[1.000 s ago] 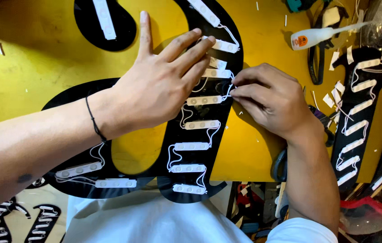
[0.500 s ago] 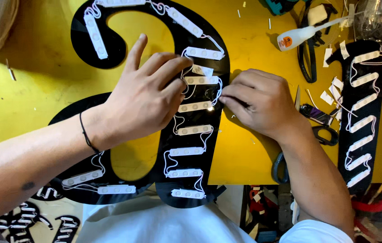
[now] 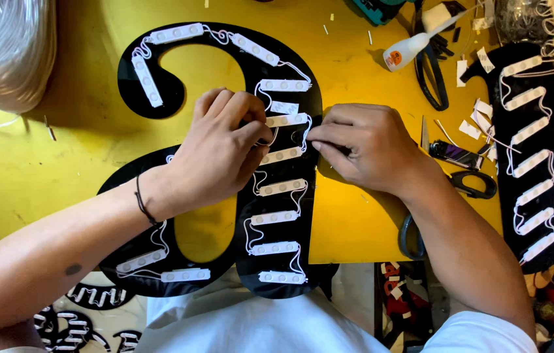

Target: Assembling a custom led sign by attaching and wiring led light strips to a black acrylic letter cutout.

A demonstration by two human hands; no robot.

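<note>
Both hands had curled in since a second earlier — left hand (image 3: pixel 215 153) no longer flat, fingers bent over a white light module (image 3: pixel 288 120) on the black letter panel (image 3: pixel 290 196). Right hand (image 3: pixel 365 147) pinched at the module's right end, probably on the thin white wire (image 3: pixel 304 131); the grip was partly hidden. Module's long axis ran left-right, lying between the two hands, touching both. Glue bottle (image 3: pixel 411 49) and scissors (image 3: pixel 470 183) sat to the right on the yellow table (image 3: pixel 42 170).

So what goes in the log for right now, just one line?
left hand pressing white light strip | right hand pinching its wire end | black letter panel flat on yellow table | scissors beside
</note>
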